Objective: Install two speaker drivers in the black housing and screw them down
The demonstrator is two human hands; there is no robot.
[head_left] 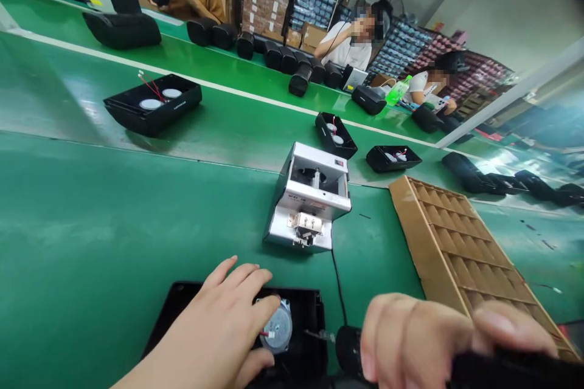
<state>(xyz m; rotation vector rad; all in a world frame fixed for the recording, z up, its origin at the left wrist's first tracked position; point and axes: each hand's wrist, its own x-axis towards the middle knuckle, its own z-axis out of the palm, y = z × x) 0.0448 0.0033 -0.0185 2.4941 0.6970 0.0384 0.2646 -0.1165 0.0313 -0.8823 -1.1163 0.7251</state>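
Speaker housing (310, 322) under my left hand (214, 328), screw feeder (308, 197) ahead (cardboard tray (449, 243) past my right hand (420, 331))

The left hand (219, 322) touches a round speaker driver (278, 327).

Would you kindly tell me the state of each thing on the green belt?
Left hand, cupped downward, fingers spread
Round silver driver, under the left hand, wire attached
Black housing, open, driver inside
Right hand, closed around a black speaker casing
Silver screw feeder, top open
Cardboard tray, lying flat
Farther black housing, open, red wires showing
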